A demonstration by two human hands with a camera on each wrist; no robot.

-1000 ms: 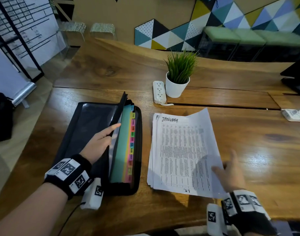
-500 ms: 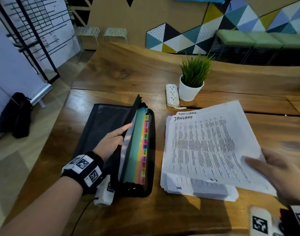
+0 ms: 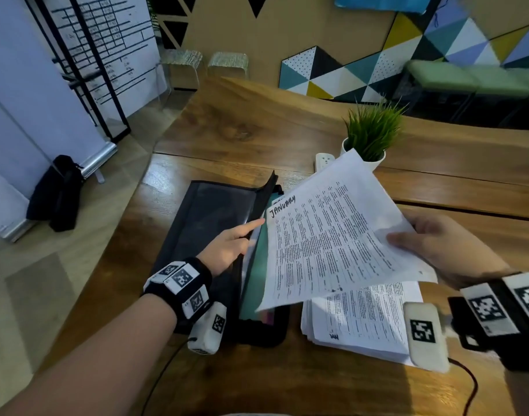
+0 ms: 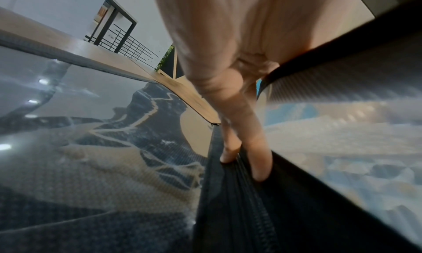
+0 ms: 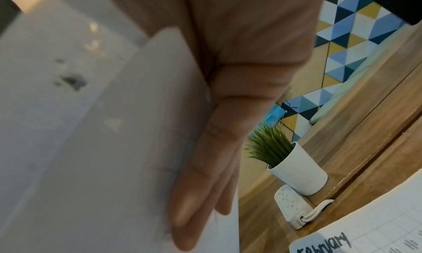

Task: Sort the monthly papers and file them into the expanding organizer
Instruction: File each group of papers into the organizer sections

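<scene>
The black expanding organizer [image 3: 203,223] lies open on the table, its teal and coloured dividers [image 3: 257,283] showing. My left hand [image 3: 230,247] grips its upright front panel [image 4: 342,87]. The fingers [image 4: 242,130] run straight down the panel's left face to the zipper. My right hand [image 3: 443,250] pinches the sheets headed JANUARY [image 3: 332,244] at their right edge, thumb on top and fingers [image 5: 205,166] beneath. The sheets hang tilted in the air, their left corner over the organizer's dividers. The paper stack [image 3: 362,319] lies under them; its top sheet reads February [image 5: 365,235].
A potted plant [image 3: 374,136] and a white power strip [image 3: 324,160] stand just beyond the papers. A cable [image 3: 473,385] trails from my right wrist across the table [image 3: 287,130]. A black bag [image 3: 59,193] sits on the floor, left.
My right hand has lifted the January sheets off the stack and carried them left, over the organizer. My left hand has kept its hold on the panel.
</scene>
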